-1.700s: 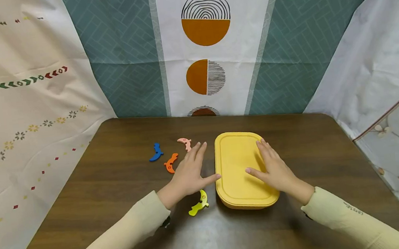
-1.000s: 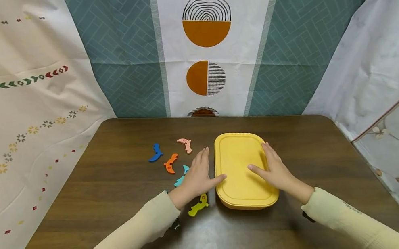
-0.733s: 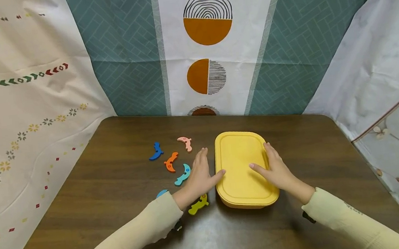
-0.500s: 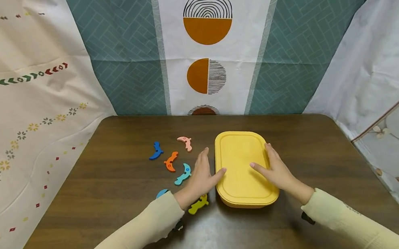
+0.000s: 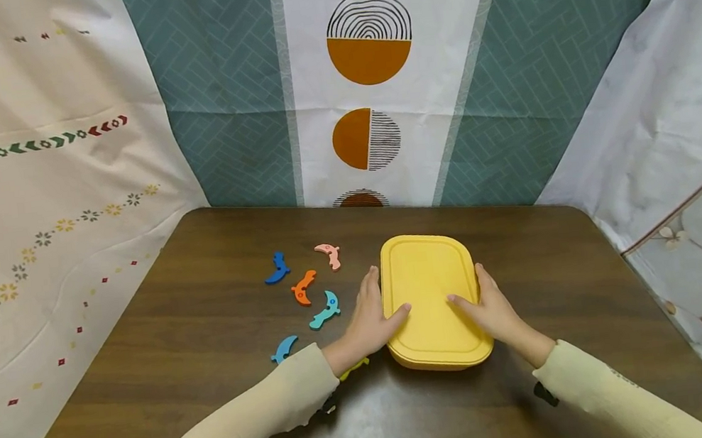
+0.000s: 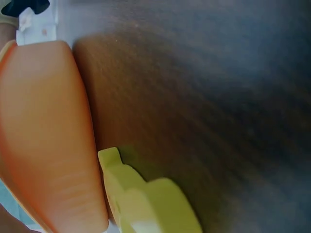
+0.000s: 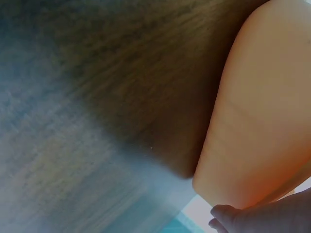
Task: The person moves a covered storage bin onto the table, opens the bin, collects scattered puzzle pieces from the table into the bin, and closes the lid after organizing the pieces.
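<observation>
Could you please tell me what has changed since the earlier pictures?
The left hand moved right, to the left edge of the box, uncovering the teal piece and light-blue piece; the right hand eased outward to the box's right edge. The box and orange piece stayed put.

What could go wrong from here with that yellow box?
The left sleeve partly covers the light blue piece in the head view, so that arm might brush it. The yellow-green piece lies close beside the yellow box, so sliding the box could push it. The left hand and right hand flank the box; an uneven lift may tilt it.
</observation>
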Tool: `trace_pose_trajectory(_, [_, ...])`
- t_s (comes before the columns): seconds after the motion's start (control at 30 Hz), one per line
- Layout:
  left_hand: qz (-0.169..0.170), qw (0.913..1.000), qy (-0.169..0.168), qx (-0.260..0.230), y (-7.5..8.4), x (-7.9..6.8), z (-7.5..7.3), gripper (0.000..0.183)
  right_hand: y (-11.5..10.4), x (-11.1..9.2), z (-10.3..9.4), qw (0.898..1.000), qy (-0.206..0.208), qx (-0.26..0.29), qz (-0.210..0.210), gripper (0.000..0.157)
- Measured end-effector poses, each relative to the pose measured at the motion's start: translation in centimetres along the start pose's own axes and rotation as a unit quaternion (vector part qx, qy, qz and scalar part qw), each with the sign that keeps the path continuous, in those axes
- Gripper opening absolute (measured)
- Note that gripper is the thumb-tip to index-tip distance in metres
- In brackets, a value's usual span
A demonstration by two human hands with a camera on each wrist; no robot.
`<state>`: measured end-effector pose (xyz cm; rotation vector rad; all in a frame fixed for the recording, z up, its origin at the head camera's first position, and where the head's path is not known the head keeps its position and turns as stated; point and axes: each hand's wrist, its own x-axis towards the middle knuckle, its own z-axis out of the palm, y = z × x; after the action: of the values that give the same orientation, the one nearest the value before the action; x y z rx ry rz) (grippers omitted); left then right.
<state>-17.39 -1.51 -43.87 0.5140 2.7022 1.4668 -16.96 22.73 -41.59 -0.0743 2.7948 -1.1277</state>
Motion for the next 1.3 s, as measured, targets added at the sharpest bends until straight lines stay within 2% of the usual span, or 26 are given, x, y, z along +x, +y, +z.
trace_pose_trajectory(0.23, [-0.005,0.9999,0.006,-0.014,-0.1,-0.1,0.5,0.087,0.3,-0.5,0.0,0.999,-0.03,0.032,0.029,0.093])
trace_pose_trajectory(0.4, [-0.009,0.9996,0.005,-0.025,-0.2,-0.3,0.6,0.085,0.2,-0.8,0.3,0.997,-0.041,0.054,0.03,0.094])
trace_pose_trajectory(0.6, [-0.004,0.9998,0.001,-0.019,-0.3,-0.4,0.7,0.082,0.2,-0.9,0.7,0.997,-0.029,0.057,0.034,0.096])
trace_pose_trajectory(0.87, [-0.009,0.9993,-0.032,-0.018,-0.2,-0.3,0.6,0.083,0.3,-1.0,1.2,0.997,0.003,0.071,0.04,0.095])
trace_pose_trajectory(1.3, [-0.025,0.998,-0.058,-0.001,-0.2,-0.5,0.5,0.088,-0.1,-0.7,1.3,0.996,0.013,0.079,0.047,0.094])
